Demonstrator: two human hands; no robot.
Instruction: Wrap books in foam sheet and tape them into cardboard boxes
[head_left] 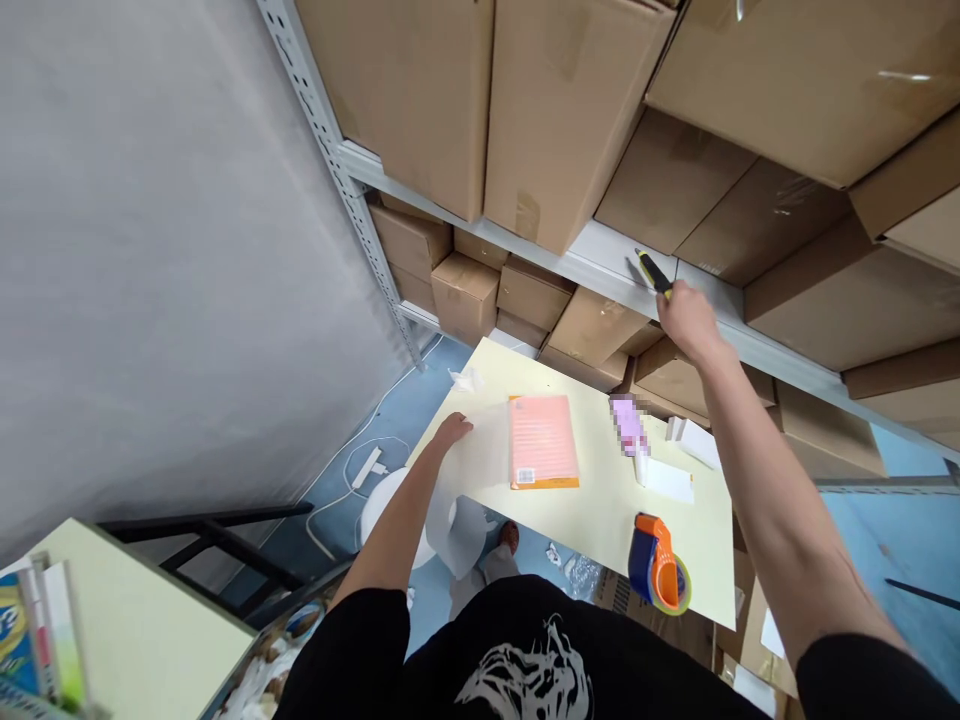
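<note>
My right hand (686,318) is closed around a black and yellow utility knife (655,273), held up at the metal shelf edge with its tip pointing away and left. My left hand (454,430) is over the left side of the table, its fingers together at the edge of a thin translucent wrapping sheet (487,450). This sheet comes up over the table's front edge from a white roll (386,510) below. On the sheet's right side lies a flat pink pack (543,440) with an orange border and a barcode label.
On the pale yellow table (592,500) are an orange and blue tape dispenser (660,565), a blurred purple item (628,422) and white cards (670,480). Shelves of cardboard boxes (555,120) stand behind. A power strip (367,467) with cables lies on the blue floor at left.
</note>
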